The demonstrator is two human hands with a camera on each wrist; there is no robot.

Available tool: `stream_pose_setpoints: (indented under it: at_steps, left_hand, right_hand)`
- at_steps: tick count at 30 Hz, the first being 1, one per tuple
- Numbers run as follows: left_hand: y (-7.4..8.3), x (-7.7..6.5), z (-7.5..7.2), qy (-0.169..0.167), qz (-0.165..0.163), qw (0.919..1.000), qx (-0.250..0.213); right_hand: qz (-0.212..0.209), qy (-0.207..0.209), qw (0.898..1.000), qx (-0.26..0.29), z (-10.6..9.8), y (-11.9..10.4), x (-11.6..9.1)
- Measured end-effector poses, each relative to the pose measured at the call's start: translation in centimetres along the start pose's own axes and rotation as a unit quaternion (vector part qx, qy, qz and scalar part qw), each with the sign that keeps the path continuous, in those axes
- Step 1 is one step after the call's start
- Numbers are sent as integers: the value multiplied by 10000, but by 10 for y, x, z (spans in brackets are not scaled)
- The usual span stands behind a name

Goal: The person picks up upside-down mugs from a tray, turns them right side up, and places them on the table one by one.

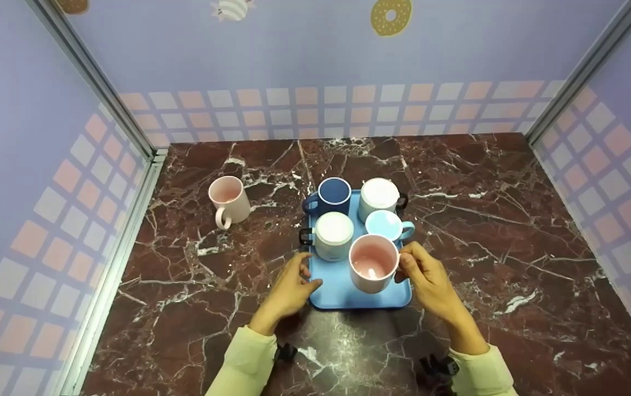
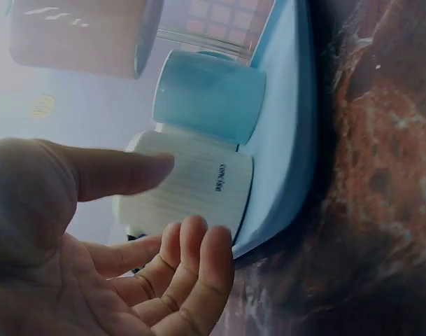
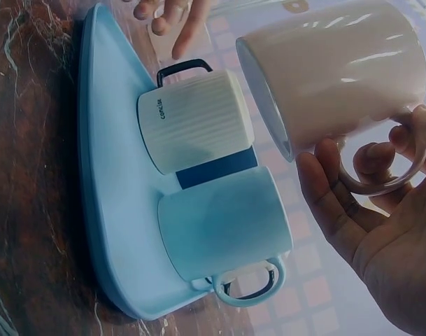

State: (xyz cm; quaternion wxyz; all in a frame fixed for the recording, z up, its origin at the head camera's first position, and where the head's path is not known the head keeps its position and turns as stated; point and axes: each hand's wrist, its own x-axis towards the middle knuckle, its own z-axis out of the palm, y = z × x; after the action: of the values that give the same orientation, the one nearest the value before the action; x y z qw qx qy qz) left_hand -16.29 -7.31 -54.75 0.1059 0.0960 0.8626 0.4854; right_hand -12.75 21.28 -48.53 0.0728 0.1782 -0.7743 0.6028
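Observation:
My right hand (image 1: 428, 280) holds a pink mug (image 3: 338, 73) by its handle, with fingers through the loop. The mug hangs above the near right part of a blue tray (image 1: 329, 291), its opening upward. By the tray's left edge is my left hand (image 1: 293, 286), thumb and fingers apart with nothing between them. Closest to it on the tray is a ribbed white mug (image 2: 199, 185) with a black handle and small lettering. A light blue mug (image 3: 226, 224), a dark blue mug (image 1: 334, 203) and another white mug (image 1: 378, 198) stand behind on the tray.
A second pink mug (image 1: 230, 201) stands on the dark red marbled table (image 1: 183, 286), left of the tray, its handle toward me. Patterned panels (image 1: 315, 66) wall the table at the back and both sides. A metal rail (image 1: 111, 236) runs along the left edge.

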Motion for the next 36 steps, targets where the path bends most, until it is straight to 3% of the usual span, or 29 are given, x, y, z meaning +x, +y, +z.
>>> stream_pose_setpoints:
  at_steps: [5,8,12,22,29,36]
  left_hand:
    - [-6,2,6,-46,-58,9998,185]
    - [-10,3,9,-63,-44,9995,294]
    - [-14,3,12,-21,-90,9993,361]
    - [-19,3,15,27,-169,9982,580]
    - [-21,3,15,-45,-307,9970,710]
    - [-21,5,14,-76,-280,9966,768]
  right_hand:
    - [254,79,9996,63,-6,19,-1]
    - [203,86,9996,169,-10,25,-1]
    - [79,184,9994,291,-16,26,1]
    - [273,592,9973,331,-45,25,7]
    - [475,1159,9906,549,-73,21,12]
    - [651,2011,9746,748,-94,23,22]
